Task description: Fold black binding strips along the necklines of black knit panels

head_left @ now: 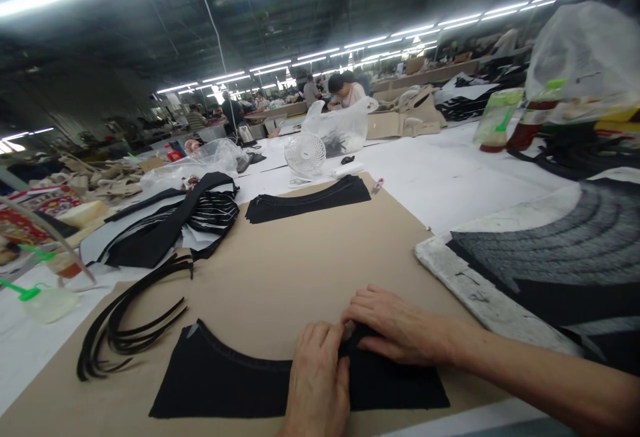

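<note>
A black fabric piece [225,384] with a curved upper edge lies flat on a brown cardboard sheet [300,270] in front of me. My left hand [320,370] presses on its middle, with fingertips pinched at the curved edge. From the right, my right hand [390,324] reaches in and pinches the same edge, its thumb and fingers close against my left fingertips. The bit of edge between the two hands is partly hidden. Thin black strips [125,317] lie in a loose curve left of the fabric piece.
Another curved black stack [310,197] lies at the cardboard's far end, near a small white fan [305,154]. Black pieces [175,224] are heaped at left, by green-tipped bottles [50,304]. A pale board [500,304] with grey-coated black pieces stands right. Other people work farther back.
</note>
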`<act>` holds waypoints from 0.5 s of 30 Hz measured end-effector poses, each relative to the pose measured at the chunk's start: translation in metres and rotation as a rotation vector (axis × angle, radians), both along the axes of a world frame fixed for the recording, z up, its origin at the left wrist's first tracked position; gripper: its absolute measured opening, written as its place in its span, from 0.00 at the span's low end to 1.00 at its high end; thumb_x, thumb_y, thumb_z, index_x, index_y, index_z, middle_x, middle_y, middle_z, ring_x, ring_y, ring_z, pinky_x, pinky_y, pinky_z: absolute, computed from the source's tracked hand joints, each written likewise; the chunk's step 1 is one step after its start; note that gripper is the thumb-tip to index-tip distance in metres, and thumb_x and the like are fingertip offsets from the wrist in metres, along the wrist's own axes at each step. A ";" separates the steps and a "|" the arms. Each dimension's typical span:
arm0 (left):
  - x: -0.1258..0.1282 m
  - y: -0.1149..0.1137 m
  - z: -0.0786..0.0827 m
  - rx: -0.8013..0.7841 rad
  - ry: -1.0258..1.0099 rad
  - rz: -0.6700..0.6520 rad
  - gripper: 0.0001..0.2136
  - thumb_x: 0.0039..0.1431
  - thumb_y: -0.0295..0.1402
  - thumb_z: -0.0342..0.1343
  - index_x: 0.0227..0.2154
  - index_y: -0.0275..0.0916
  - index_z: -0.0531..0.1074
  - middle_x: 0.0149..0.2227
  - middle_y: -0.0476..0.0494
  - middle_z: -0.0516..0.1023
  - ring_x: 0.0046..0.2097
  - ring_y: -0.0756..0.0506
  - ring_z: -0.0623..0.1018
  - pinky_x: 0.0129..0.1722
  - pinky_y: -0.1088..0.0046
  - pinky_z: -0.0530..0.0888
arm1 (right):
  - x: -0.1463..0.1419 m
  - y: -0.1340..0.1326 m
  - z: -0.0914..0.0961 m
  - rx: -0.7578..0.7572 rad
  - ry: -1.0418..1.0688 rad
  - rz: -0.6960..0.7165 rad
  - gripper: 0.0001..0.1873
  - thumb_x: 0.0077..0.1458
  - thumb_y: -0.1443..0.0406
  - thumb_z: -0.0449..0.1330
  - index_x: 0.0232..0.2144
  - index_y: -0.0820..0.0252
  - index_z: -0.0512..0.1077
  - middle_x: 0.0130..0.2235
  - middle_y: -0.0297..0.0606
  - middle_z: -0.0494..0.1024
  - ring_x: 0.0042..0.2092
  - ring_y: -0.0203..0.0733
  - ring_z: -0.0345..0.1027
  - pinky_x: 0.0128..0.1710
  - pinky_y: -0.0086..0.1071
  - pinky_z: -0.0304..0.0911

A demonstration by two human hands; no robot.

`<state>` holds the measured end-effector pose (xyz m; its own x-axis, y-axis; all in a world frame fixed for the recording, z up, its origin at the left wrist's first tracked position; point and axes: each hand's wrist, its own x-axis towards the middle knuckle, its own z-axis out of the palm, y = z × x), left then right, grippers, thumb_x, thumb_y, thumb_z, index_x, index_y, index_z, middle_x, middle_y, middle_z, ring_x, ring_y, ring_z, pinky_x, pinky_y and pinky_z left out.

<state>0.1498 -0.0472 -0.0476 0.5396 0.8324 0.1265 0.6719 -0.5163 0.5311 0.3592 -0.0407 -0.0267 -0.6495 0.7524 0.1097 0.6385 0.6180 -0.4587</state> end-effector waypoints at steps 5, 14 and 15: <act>0.011 0.003 0.007 -0.140 -0.079 -0.011 0.23 0.47 0.15 0.45 0.42 0.41 0.73 0.40 0.44 0.74 0.45 0.43 0.72 0.49 0.63 0.71 | 0.006 0.006 -0.002 0.003 -0.028 0.012 0.05 0.55 0.70 0.60 0.35 0.58 0.68 0.37 0.34 0.71 0.40 0.40 0.62 0.44 0.35 0.52; 0.010 -0.013 -0.031 0.320 0.040 -0.085 0.23 0.49 0.16 0.45 0.46 0.37 0.72 0.38 0.42 0.76 0.40 0.44 0.74 0.42 0.69 0.74 | 0.012 0.003 -0.006 0.174 -0.096 0.075 0.04 0.59 0.70 0.54 0.35 0.58 0.68 0.36 0.35 0.71 0.39 0.39 0.60 0.41 0.35 0.50; 0.009 -0.017 -0.039 0.452 0.059 -0.059 0.23 0.50 0.16 0.46 0.48 0.35 0.72 0.40 0.42 0.77 0.41 0.43 0.75 0.43 0.68 0.73 | 0.012 0.002 -0.006 0.191 -0.103 0.086 0.05 0.60 0.70 0.53 0.34 0.58 0.68 0.36 0.35 0.71 0.38 0.39 0.60 0.40 0.36 0.50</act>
